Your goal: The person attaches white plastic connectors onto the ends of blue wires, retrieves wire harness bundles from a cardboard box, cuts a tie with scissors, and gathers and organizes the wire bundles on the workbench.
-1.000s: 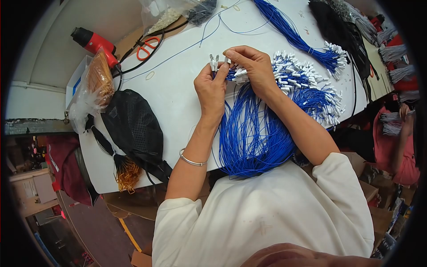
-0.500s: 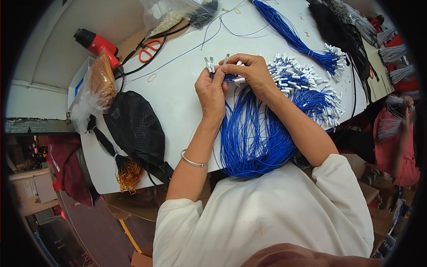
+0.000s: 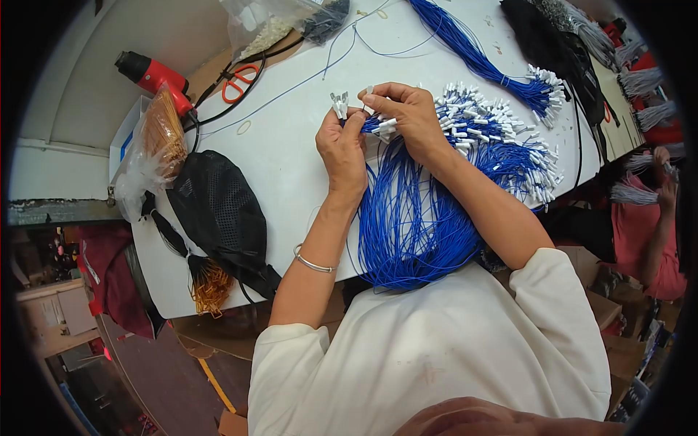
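My left hand (image 3: 342, 154) is closed around a few blue wires, whose white-sleeved metal terminals (image 3: 339, 104) stick up above the fingers. Right beside it, thumb and fingertips of my right hand (image 3: 416, 120) pinch one white-sleeved terminal (image 3: 369, 91) at its wire end. More white sleeves (image 3: 388, 128) on blue wires show between the two hands. A large bundle of blue wires (image 3: 418, 225) hangs in loops below my hands and over the table edge. Its white-sleeved ends (image 3: 480, 120) are heaped to the right of my right hand.
A tied blue wire bundle (image 3: 465, 47) lies at the back right. On the left are a red heat gun (image 3: 149, 73), orange-handled scissors (image 3: 236, 86), a bag of copper-coloured wires (image 3: 163, 134) and a black mesh bag (image 3: 222, 200). A co-worker's pink shirt (image 3: 636, 240) shows at right.
The terminal in my right hand has shifted slightly, and the terminals above my left hand stand closer together. At right, the co-worker's hands have moved onto a grey wire bundle.
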Demonstrator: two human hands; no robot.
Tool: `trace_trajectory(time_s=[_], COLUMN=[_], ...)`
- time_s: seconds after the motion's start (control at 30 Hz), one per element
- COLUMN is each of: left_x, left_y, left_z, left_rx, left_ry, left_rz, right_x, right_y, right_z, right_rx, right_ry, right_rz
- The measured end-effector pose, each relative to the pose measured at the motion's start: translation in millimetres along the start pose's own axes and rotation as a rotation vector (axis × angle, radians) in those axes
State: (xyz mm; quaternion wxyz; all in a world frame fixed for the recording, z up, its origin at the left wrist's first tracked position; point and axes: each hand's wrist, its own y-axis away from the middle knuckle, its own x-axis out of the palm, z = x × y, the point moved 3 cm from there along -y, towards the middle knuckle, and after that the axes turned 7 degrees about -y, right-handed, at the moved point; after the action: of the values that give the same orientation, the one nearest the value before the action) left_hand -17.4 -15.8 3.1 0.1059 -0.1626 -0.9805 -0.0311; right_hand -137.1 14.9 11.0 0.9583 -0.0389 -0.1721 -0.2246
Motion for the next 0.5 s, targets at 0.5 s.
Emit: trace_trajectory(time_s=[0.5], left_x=[-1.6], left_y=[-1.7], left_z=[-0.6], left_rx=[-0.040], left_ry=[-0.105], left_rz=[0.100], right_x=[4.7], right_y=[-1.2], right_z=[1.5], right_rx=[-0.008], right_ry=[-0.009], right_rz=[0.097])
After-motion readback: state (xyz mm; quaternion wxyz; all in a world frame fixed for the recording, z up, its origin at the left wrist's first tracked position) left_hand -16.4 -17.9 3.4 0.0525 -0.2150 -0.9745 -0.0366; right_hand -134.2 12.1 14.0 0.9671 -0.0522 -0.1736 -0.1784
